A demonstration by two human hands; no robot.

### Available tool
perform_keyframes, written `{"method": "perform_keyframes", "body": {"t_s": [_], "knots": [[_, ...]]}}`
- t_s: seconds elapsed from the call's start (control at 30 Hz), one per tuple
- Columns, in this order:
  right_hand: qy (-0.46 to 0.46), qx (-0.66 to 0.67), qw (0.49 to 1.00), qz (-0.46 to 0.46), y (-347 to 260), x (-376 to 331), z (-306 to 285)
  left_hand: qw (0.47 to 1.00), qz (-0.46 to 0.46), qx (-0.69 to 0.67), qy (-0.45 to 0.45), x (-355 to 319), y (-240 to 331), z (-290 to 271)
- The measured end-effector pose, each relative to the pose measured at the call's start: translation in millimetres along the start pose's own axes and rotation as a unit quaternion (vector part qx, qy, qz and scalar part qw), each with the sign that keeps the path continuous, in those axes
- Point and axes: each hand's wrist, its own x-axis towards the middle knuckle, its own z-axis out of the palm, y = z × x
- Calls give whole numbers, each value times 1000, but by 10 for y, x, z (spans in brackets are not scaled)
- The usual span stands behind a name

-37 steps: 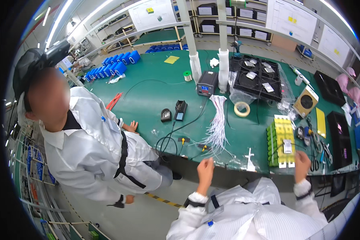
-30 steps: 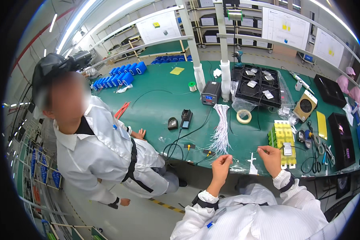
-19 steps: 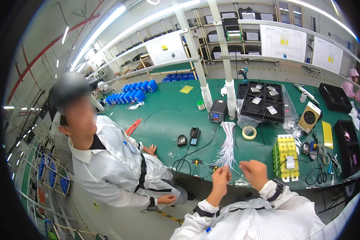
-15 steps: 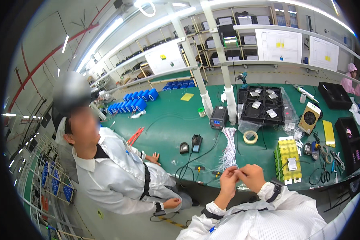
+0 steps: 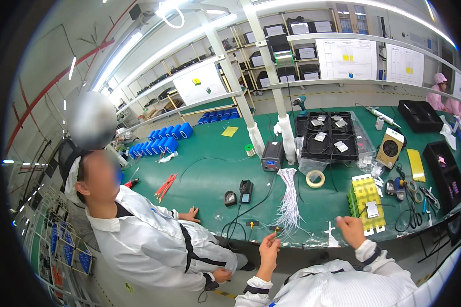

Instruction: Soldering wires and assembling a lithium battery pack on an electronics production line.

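Note:
I stand at the front edge of a green workbench (image 5: 205, 174). My left hand (image 5: 268, 250) is raised just before the edge, its fingers pinched on a thin wire with a small yellow tip (image 5: 276, 230). My right hand (image 5: 350, 227) hovers over the bench edge with its fingers curled shut; whether it holds anything is too small to see. A bundle of white wires (image 5: 290, 200) lies fanned out on the bench between and just beyond both hands. A yellow-green fixture (image 5: 366, 200) sits just beyond my right hand.
A person in a white coat sits at my left with a hand (image 5: 189, 214) on the bench. Further back are a soldering station (image 5: 272, 156), a tape roll (image 5: 315, 178), black trays (image 5: 327, 134), blue cylinders (image 5: 164, 141), red tools (image 5: 164, 185) and hand tools (image 5: 415, 194).
My hands came together at the near end of the white wire bundle, then drew apart. The view tilted upward, showing more of the shelves and ceiling.

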Motion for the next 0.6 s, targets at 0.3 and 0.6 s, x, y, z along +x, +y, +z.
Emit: {"method": "perform_keyframes", "body": {"t_s": [0.3, 0.6], "knots": [[-210, -145, 966, 34, 333, -471, 242, 992, -102, 20, -75, 77, -357, 235], [-52, -193, 960, 195, 1748, -1087, -671, 972, -181, 60, -138, 295, -556, 817]]}}
